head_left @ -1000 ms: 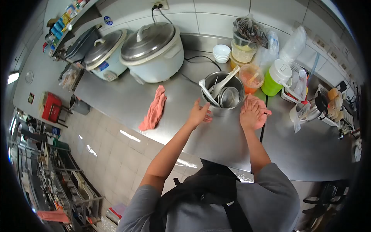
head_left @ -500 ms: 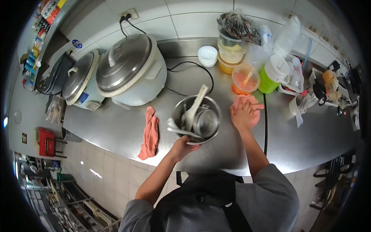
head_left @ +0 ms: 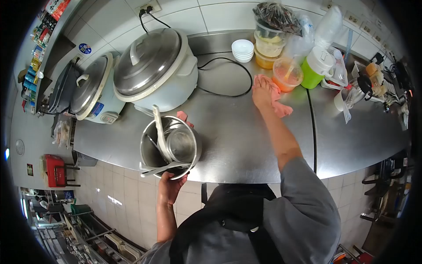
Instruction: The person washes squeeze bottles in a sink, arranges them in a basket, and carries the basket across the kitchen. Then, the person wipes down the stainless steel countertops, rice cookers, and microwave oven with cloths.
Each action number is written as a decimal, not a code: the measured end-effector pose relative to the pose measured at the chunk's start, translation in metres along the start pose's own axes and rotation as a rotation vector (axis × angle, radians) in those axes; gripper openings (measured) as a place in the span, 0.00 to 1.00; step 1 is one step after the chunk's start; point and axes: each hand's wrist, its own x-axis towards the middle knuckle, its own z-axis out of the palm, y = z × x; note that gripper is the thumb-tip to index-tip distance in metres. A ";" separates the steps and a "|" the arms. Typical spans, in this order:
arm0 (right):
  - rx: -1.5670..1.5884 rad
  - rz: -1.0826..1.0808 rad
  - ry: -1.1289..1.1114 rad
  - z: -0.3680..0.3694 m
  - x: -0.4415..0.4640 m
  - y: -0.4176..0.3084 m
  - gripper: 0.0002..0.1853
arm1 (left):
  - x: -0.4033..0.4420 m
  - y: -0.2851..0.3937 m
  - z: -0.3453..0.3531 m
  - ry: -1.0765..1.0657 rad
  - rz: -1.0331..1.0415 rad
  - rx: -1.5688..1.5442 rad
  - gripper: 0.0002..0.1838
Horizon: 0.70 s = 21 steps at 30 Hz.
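My left hand (head_left: 170, 187) grips a metal pot (head_left: 196, 152) from below its near rim, at the counter's front edge. Inside the pot lie a white-handled paddle (head_left: 159, 132), a round metal container (head_left: 181, 145) and a pale spoon-like utensil (head_left: 169, 168) across the rim. My right hand (head_left: 263, 93) presses on a pink cloth (head_left: 281, 108) against the steel counter, fingers bent over its far end. Close by that hand stands a tub of orange contents (head_left: 288, 77). Behind the pot a second pink cloth (head_left: 184, 117) shows only in part.
Two rice cookers (head_left: 156, 83) stand at the back left, a black cord (head_left: 250, 86) looping beside them. Stacked white bowls (head_left: 242, 50), stacked tubs (head_left: 266, 46) and a green jug (head_left: 311, 72) line the back. A seam (head_left: 313, 127) divides the counter (head_left: 237, 132).
The pot has moved left in my left hand, now in front of the second cloth and largely hiding it. My right hand has slid its cloth away from me and slightly left, beside the orange tub.
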 end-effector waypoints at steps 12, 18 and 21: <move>0.545 -0.553 -0.385 -0.120 -0.202 -0.207 0.22 | 0.002 0.037 -0.053 0.083 0.171 -0.172 0.22; -0.072 -0.222 0.182 -0.037 -0.155 0.040 0.33 | 0.046 0.047 -0.132 0.081 0.190 -0.337 0.21; 0.862 0.021 -0.089 -0.034 -0.176 0.020 0.36 | 0.077 0.059 -0.163 0.114 0.193 -0.451 0.21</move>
